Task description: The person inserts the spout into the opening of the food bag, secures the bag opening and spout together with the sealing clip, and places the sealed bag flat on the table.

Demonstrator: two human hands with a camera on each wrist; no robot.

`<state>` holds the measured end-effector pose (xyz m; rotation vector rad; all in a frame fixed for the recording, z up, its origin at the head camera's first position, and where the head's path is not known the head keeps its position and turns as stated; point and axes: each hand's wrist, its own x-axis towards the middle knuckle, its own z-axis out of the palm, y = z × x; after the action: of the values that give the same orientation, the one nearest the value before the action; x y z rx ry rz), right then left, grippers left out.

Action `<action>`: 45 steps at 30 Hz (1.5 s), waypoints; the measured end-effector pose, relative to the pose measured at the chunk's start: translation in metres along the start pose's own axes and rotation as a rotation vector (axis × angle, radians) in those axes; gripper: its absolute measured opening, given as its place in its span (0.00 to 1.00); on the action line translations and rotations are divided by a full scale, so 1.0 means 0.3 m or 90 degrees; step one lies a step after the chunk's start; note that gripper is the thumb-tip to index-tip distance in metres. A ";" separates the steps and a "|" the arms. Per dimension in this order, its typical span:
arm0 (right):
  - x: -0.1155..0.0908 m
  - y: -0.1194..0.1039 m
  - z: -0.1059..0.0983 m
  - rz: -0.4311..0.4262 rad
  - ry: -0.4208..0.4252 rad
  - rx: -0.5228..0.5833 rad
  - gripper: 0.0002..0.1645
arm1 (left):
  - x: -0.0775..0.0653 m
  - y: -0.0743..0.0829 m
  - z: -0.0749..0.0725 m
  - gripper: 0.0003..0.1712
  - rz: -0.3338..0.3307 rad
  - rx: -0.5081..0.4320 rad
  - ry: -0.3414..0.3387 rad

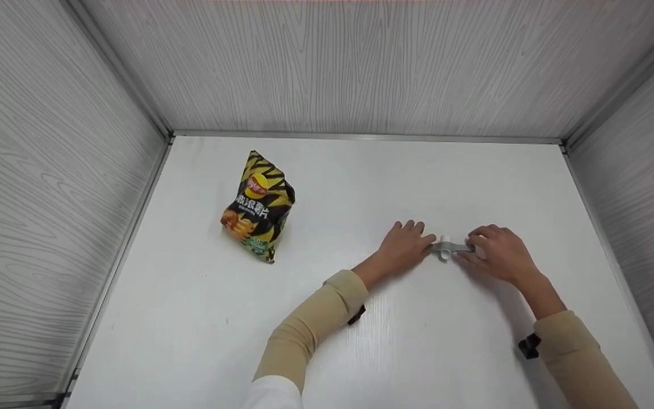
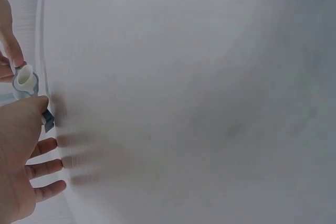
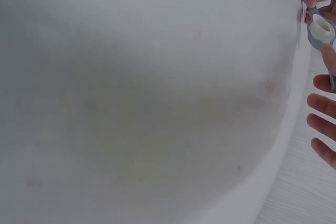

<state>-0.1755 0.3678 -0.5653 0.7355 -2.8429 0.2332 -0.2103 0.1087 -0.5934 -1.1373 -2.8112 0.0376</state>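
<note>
A small grey bag clip (image 1: 453, 247) with a white round spout at its middle is between my two hands, close over the white table. My left hand (image 1: 403, 247) pinches its left end, and my right hand (image 1: 500, 251) holds the right end between thumb and index finger. In the left wrist view the white spout (image 2: 25, 77) faces the camera, with the left thumb beside it and the other left fingers spread apart. The right wrist view has the spout (image 3: 322, 28) at its right edge, near the right thumb. Parts of the clip are hidden by the fingers.
A black and yellow bag of potato chips (image 1: 259, 207) lies on the white table (image 1: 349, 187), left of both hands. Grey wood-grain panels (image 1: 361, 68) enclose the back and sides, with a metal strip along the table's far edge.
</note>
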 end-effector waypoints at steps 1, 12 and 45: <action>0.001 -0.003 -0.001 -0.003 0.005 -0.001 0.18 | -0.001 -0.002 0.000 0.19 0.000 -0.001 -0.001; 0.006 -0.034 0.002 -0.085 0.106 -0.013 0.15 | -0.027 -0.024 -0.011 0.18 -0.007 -0.032 -0.010; 0.047 -0.150 -0.047 -0.218 0.213 -0.110 0.13 | -0.079 -0.090 -0.114 0.30 0.021 -0.023 0.006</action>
<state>-0.1635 0.3253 -0.5437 1.0193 -2.3449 0.0489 -0.2082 0.0720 -0.5598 -1.1889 -2.7963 -0.0156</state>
